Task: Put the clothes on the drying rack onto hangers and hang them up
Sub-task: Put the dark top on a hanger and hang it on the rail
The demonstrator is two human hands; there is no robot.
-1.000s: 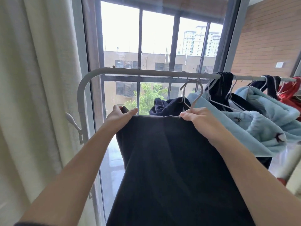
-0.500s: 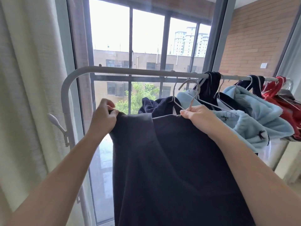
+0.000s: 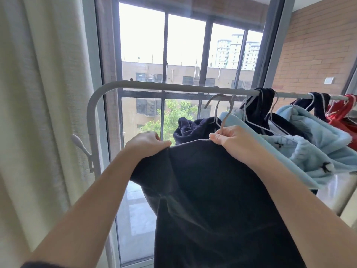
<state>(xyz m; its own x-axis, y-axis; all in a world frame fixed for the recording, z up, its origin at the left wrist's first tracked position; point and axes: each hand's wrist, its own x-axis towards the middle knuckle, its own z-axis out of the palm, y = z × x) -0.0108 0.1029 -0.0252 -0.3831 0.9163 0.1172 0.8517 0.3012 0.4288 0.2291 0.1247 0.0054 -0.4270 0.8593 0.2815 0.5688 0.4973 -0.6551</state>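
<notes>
Navy garment (image 3: 212,190) seemed hangered but not yet hooked on the rail (image 3: 154,87), fingers of the left hand (image 3: 146,144) clamped on its edge, those of the right hand (image 3: 233,140) pinching the hanger (image 3: 222,113), beside a blue fleece (image 3: 309,151) already hung.

— Room along the rail (image 3: 154,87)?
— Bare from the left bend up to the hanger (image 3: 219,96) just beneath it; crowded beyond with hung clothes (image 3: 309,136).
— And lower down?
— Blocked by the dark garment (image 3: 212,200). Curtain (image 3: 38,113) close on the left, window (image 3: 183,45) behind.
</notes>
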